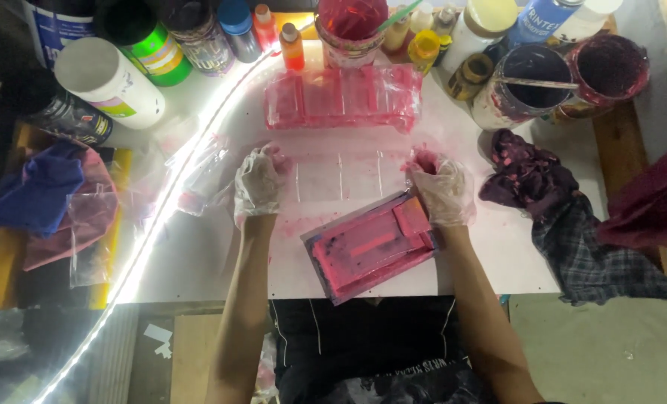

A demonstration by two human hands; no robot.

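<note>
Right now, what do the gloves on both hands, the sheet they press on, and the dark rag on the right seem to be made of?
Gloves on the left hand and right hand: thin clear plastic, wrinkled, pink-stained. Sheet: probably clear plastic film, glossy, with the table showing through it. Rag: woven cloth, matte, crumpled into soft folds and spotted with pink. Table: smooth white board, material unclear.

My gloved hands press on a clear plastic sheet (pixel 339 178) that lies flat on the white table, creased into panels and smeared pink at both ends. Just below it, near my right wrist, a pink-stained rectangular screen frame (pixel 371 245) lies tilted, its left end lower, with a small pink block resting at its upper right corner.
</note>
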